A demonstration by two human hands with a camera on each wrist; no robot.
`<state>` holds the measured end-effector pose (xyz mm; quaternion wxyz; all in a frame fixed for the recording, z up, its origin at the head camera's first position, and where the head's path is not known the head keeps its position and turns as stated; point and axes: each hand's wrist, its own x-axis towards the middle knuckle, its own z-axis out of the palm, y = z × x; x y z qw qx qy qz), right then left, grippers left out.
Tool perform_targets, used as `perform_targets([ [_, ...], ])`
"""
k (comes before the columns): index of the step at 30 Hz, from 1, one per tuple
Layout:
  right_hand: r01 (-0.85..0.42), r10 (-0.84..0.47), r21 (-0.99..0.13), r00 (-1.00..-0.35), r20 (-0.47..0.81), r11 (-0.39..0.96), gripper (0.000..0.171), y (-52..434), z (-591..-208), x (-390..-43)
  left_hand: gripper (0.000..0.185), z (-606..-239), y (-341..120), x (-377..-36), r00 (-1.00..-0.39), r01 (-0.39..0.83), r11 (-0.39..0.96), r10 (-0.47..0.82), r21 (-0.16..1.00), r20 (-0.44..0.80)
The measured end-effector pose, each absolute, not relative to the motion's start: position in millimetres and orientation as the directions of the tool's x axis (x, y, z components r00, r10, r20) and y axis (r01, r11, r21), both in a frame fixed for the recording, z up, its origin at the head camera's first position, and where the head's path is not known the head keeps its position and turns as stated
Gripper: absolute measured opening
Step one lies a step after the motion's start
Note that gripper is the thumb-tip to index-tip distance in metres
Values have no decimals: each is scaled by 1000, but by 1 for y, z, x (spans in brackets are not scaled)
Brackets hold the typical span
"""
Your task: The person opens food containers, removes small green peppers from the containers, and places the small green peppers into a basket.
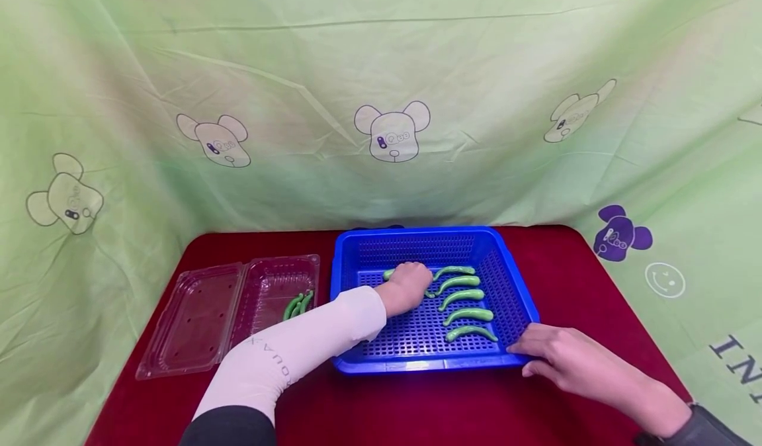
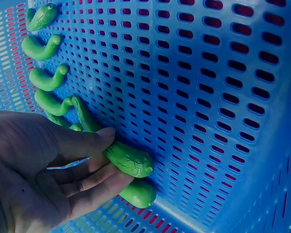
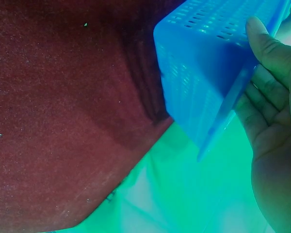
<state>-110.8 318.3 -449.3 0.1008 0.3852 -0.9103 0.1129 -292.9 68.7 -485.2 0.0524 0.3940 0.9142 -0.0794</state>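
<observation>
The left hand is down inside a blue perforated plastic basket. Its thumb and fingers pinch a curved green pepper, clearest in the left wrist view. Just beside that pepper, another green pepper shows its rounded end past the fingertips. Several more light green peppers lie in a column along the basket's right side. At the basket's front right corner, the right hand grips the rim, and in the right wrist view its thumb and fingers are on opposite sides of it.
Left of the basket lies an opened clear plastic clamshell box, with a few darker green peppers in its right half. A red cloth covers the table. Green printed curtains hang around the back and sides.
</observation>
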Motion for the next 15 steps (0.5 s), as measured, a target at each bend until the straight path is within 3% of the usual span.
perform_targets([
  [8, -719, -675, -131, -689, 263, 683, 31, 318, -450, -111, 16, -483, 68, -293, -701, 712, 696, 696, -99, -155],
  [15, -715, -674, -135, -694, 253, 686, 29, 319, -449, -110, 15, -464, 62, -295, -708, 706, 702, 702, -93, -80],
])
